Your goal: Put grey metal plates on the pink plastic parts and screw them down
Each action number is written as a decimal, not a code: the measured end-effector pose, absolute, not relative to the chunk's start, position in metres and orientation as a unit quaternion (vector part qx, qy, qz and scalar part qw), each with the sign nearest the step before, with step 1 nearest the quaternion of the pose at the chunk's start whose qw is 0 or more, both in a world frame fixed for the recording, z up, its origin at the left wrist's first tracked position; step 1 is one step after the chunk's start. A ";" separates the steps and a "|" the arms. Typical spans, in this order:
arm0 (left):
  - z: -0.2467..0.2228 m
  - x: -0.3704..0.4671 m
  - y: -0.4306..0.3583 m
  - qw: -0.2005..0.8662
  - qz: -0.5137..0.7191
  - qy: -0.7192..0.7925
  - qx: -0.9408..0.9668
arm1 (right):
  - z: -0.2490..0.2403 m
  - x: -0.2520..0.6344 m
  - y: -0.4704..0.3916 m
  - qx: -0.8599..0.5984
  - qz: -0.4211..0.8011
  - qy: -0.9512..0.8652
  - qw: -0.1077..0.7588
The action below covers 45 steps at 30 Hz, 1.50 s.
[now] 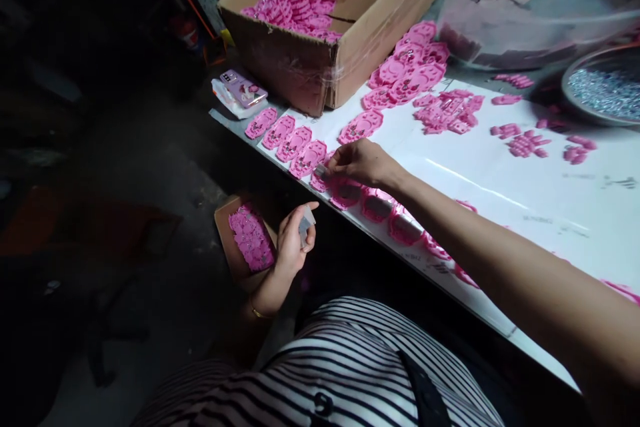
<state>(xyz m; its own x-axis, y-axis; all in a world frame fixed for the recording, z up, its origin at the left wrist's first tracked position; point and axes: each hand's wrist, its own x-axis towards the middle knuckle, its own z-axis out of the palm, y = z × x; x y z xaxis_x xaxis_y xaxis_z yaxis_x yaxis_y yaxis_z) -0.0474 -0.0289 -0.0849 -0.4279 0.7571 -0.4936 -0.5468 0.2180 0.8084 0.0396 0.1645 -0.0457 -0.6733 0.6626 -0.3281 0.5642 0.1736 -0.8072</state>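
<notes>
My right hand (357,163) reaches over the table edge with its fingertips pinched on a small silvery piece (321,171), which lies at a pink oval frame (318,181) in the front row. Below and left of it, off the table, my left hand (296,237) is closed around several thin grey pieces (305,223), its index finger pointing out. More pink oval pieces (307,158) lie in a row along the edge, to both sides of my right hand. Those to its right bear silvery rectangles (404,223), partly hidden by my forearm.
A cardboard box (285,57) of pink pieces stands at the back, beside a phone (243,88). Pink piles (450,110), a clear tub (500,20) and a bowl of shiny bits (607,87) are at the right. A small box (227,240) sits below the table.
</notes>
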 end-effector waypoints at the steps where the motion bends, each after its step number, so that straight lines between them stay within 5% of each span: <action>1: -0.085 -0.049 -0.028 0.532 0.619 0.571 0.088 | -0.044 0.039 0.163 -0.414 0.481 -0.772 0.035; 12: -0.083 -0.059 -0.020 0.547 0.629 0.539 0.123 | -0.041 0.038 0.165 -0.418 0.393 -0.818 0.017; 16: -0.077 -0.057 -0.019 0.542 0.639 0.529 0.132 | -0.039 0.047 0.153 -0.345 0.493 -0.794 0.088; 19: -0.075 -0.055 -0.018 0.519 0.645 0.539 0.157 | -0.037 0.051 0.135 -0.286 0.581 -0.761 0.043; 34: -0.076 -0.057 -0.019 0.446 0.682 0.558 0.155 | -0.035 0.048 0.114 -0.286 0.703 -0.648 0.062; 45: -0.065 -0.076 -0.018 0.627 0.643 0.435 -0.067 | -0.040 0.040 0.114 -0.186 0.638 -0.738 0.118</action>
